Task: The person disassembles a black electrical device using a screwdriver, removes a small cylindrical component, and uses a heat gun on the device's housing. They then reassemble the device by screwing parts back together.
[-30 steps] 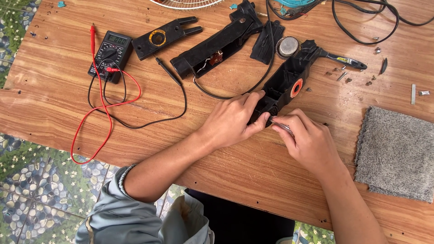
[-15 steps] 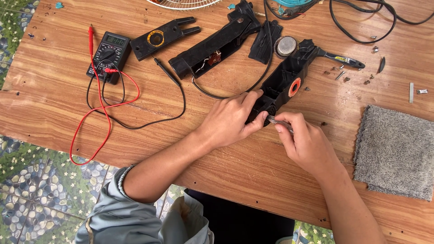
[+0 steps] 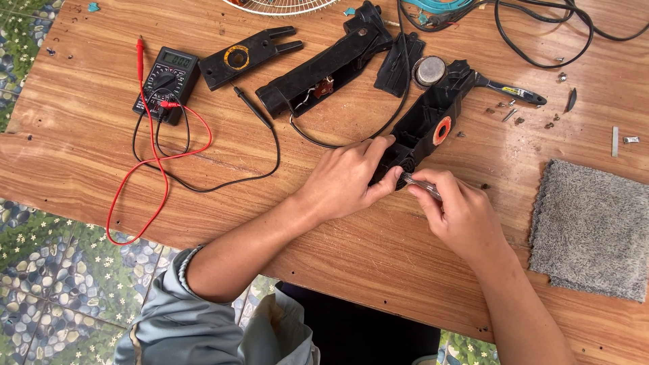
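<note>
A long black plastic housing [image 3: 433,115] with an orange ring lies slanted on the wooden table [image 3: 378,250]. My left hand [image 3: 348,177] grips its near end, fingers wrapped over the edge. My right hand [image 3: 456,213] holds a small screwdriver [image 3: 420,184] with a clear handle, its tip pushed into the housing's near end. A second black housing [image 3: 324,67] with a switch and wires inside lies farther back.
A black multimeter [image 3: 167,81] with red and black leads sits at the left. A forked black part [image 3: 247,54], a round metal piece [image 3: 430,70], a black-handled screwdriver [image 3: 507,90], loose screws [image 3: 510,115] and black cables lie at the back. A grey cloth [image 3: 591,230] is at the right.
Both hands stay on the housing's near end; the right hand has shifted slightly with the small screwdriver. Nothing else on the table moved.
</note>
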